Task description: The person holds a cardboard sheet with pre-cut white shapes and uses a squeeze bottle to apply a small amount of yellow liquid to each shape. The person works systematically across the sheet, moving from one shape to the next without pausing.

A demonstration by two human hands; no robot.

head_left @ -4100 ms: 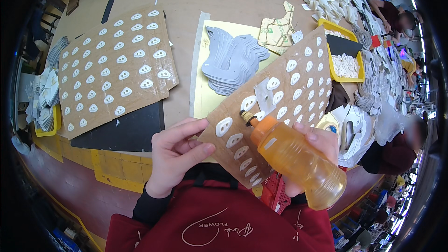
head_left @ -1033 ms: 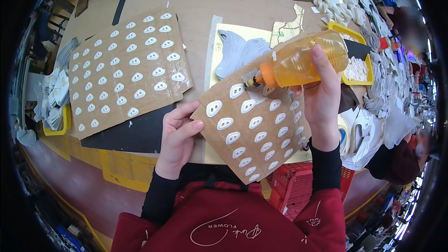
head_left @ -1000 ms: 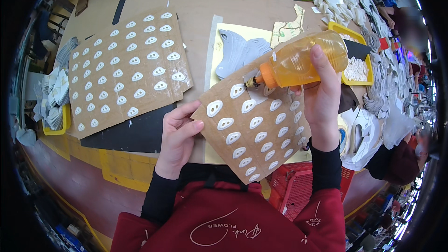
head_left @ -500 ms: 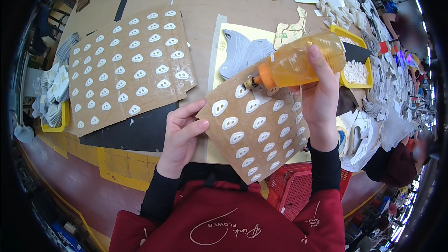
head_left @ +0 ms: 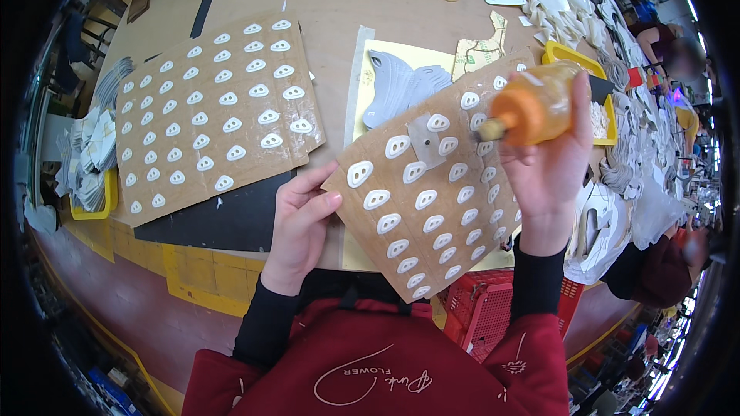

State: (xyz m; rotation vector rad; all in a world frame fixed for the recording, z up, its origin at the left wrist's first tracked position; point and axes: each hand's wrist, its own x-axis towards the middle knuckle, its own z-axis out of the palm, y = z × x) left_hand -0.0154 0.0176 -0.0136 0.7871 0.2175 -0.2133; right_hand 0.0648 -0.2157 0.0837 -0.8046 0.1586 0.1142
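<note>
My left hand (head_left: 299, 219) pinches the left corner of a tilted brown cardboard sheet (head_left: 410, 214), thumb on top. Rows of small white triangular pieces, each with two holes, lie on this sheet, along with a clear patch (head_left: 425, 141) near its upper part. My right hand (head_left: 551, 185) is wrapped round a squeeze bottle (head_left: 556, 96) of amber liquid with an orange cap. The bottle's dark, brush-like tip (head_left: 490, 131) points left over the upper right part of the sheet; whether it touches a piece I cannot tell.
A second cardboard sheet (head_left: 213, 108) with similar white pieces lies to the left, partly over a black board (head_left: 223, 219). Grey cut pieces (head_left: 393, 85) rest beyond the held sheet. Yellow trays (head_left: 613, 127) stand at the right, and a red basket (head_left: 482, 304) below the table edge.
My right hand has carried the bottle rightward, off the piece at the sheet's upper left edge, and its cap has turned more toward me. My left hand stays at the corner.
</note>
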